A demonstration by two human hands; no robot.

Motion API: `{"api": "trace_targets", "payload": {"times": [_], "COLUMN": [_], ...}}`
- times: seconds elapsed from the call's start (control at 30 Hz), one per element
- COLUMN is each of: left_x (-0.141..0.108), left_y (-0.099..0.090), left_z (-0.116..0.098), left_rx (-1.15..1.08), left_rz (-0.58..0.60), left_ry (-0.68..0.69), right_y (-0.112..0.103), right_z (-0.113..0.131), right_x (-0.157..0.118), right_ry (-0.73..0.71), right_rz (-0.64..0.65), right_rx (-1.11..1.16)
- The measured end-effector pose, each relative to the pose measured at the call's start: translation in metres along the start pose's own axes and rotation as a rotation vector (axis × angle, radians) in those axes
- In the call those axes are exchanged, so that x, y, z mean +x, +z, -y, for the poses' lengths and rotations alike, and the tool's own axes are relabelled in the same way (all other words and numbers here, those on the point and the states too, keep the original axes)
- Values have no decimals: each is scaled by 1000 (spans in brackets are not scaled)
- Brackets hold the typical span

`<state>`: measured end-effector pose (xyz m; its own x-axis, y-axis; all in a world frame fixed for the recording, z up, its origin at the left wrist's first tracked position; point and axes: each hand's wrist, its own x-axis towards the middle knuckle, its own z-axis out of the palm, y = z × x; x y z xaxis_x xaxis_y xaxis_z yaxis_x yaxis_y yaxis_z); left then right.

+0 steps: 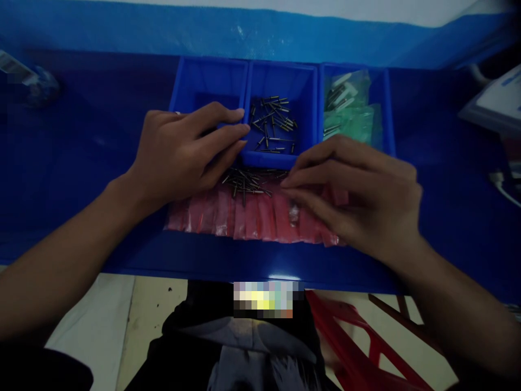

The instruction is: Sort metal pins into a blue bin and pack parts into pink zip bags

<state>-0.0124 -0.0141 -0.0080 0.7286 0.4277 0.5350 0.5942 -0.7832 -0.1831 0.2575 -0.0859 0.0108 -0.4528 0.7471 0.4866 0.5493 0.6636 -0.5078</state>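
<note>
My left hand (pixel 189 146) has its fingers stretched out and slightly apart over the front of the left blue bin (pixel 214 68), tips at the middle bin's wall. Small metal blind rivets (pixel 277 117) lie scattered inside the middle blue bin (pixel 280 160). In front of it, a heap of similar rivets (pixel 246 184) rests on a row of pink plastic bags (pixel 252 217). At the heap's right side, my right hand (pixel 354 190) has thumb and fingertips pinched together just above the bags. Whatever may be between those fingertips is hidden.
The right blue bin (pixel 388 114) holds green-tinted plastic bags (pixel 352 122) with metal pieces. A blurred wrapped item (pixel 40 87) stands at the far left; a white object (pixel 496 106) is at the right. A red stool (pixel 362 336) is below the blue table's front edge (pixel 163 271).
</note>
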Motion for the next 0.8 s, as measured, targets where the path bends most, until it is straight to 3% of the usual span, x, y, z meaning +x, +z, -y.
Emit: {"api": "trace_targets", "payload": {"times": [0.13,0.27,0.33,0.4,0.53,0.6,0.7,0.8], "left_x": [-1,0,0,0,-1,-1,-1,0], "left_y": [1,-1,-2,-2,-2,-1,-1,-1], "left_z": [0,0,0,0,0,0,0,-1], "left_rx": [5,6,-1,-7,0,6,6,-1], "left_rz": [12,20,21,26,19,22,26,13], "left_ry": [-3,-3,2,2,-1,-2,6,5], "right_y": [-3,-2,-4,-5,-3,0,3,3], "right_z": [5,3,1,-2,-9,-13,-16,-15], "right_x": [4,10,10,8,0,-3,-4,-3], "right_ry": [299,354,320,251,-141,-264,-259,-298], "right_rz": [-124,-241,-195,-80,142,248,336,316], "right_rx": [245,470,457,294,-199,-346,-335,-310]}}
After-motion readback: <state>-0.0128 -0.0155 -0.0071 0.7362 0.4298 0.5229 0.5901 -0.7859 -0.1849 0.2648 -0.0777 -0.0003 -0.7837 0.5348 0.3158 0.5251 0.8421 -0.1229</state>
